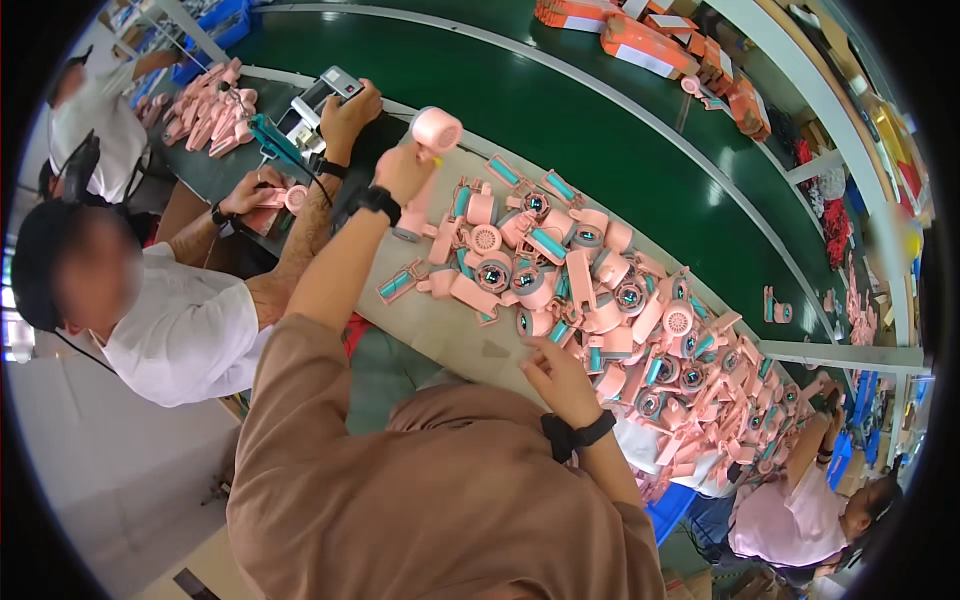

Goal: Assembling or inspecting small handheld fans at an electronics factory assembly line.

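Note:
My left hand is raised over the worktable's far left part, its fingers wrapped round a pink handheld fan. The fan's round head sticks up past the fingers, and a small yellow bit shows beside them. My right hand hovers at the near edge of a big heap of unfinished pink fans, thumb and fingers apart and nothing in them. Many fans in the heap have handles laid open with turquoise battery cells showing. Beside the heap's left end lies an open fan handle.
A green conveyor belt runs behind the worktable. On the left, a co-worker holds a pink part near a grey device. Another person works at the lower right. Orange boxes stand beyond the belt.

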Demonstrator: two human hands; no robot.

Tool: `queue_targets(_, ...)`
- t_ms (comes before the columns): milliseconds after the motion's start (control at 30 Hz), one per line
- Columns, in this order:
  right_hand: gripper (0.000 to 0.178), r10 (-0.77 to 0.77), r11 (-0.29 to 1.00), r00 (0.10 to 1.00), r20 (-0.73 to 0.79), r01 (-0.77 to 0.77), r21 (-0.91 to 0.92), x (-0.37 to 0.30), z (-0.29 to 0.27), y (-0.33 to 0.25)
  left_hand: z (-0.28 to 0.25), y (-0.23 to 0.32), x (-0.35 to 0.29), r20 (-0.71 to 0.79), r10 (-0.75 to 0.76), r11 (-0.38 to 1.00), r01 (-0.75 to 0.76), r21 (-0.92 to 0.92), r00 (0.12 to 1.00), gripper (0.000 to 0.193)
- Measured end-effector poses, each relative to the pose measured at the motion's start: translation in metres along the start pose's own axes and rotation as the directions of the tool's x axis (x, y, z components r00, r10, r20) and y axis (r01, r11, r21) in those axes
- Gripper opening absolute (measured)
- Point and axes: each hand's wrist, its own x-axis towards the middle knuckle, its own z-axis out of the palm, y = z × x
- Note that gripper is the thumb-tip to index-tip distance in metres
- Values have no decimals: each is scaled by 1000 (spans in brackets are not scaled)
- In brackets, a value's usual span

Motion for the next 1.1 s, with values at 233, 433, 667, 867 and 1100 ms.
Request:
queue_targets(233,32,107,984,994,2,-106,-147,-3,3,-8,86,-111,37,225,-194,860,55,508,955,20)
queue_targets(433,31,136,967,991,14,-129,-218,-13,3,6,103,-136,30,115,-305,906,251,342,945,22)
queue_targets(667,31,132,972,991,30,-123,-200,-12,3,11,70,-66,-55,-248,-2,987,-38,-154,969,28)
queue_targets(867,33,113,977,992,56,-101,-186,-16,1,17,66,-49,-146,214,-238,940,280,-195,947,34)
queue_targets(1100,35,25,969,988,150,13,-248,-20,3,12,80,-56,-152,209,-224,971,235,-30,952,36)
